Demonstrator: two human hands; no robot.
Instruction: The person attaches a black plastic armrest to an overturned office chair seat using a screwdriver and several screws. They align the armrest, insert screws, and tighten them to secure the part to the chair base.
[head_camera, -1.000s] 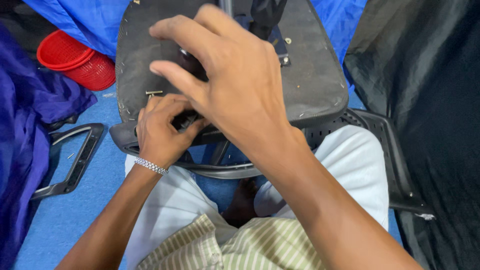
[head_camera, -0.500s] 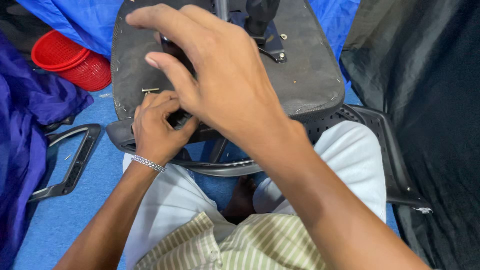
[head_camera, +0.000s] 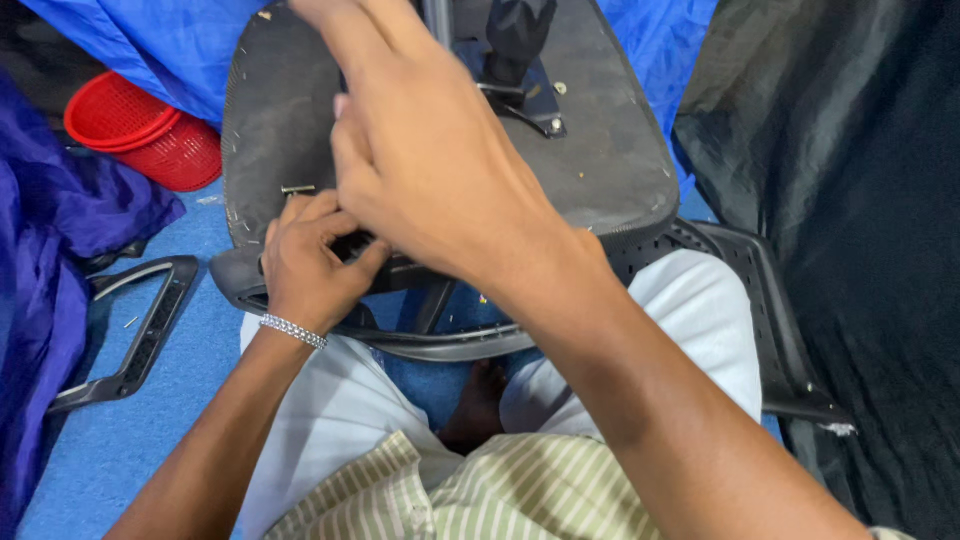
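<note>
Upturned office chair seat worked on with both hands.

At centre-left the left hand (head_camera: 315, 265) pinched closed on a small dark fitting at the chair seat (head_camera: 610, 175) edge; the right hand (head_camera: 430, 170) lay half-open, flat on it. The seat filled the upper centre; it looked stiff and fairly heavy, best gripped by its rim.

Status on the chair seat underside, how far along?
Done: seat base lies upside down across the lap, metal bracket on it. In hand: left hand pinches at the front edge, right hand presses on top. Left: loose armrest on the blue floor, unattached.
</note>
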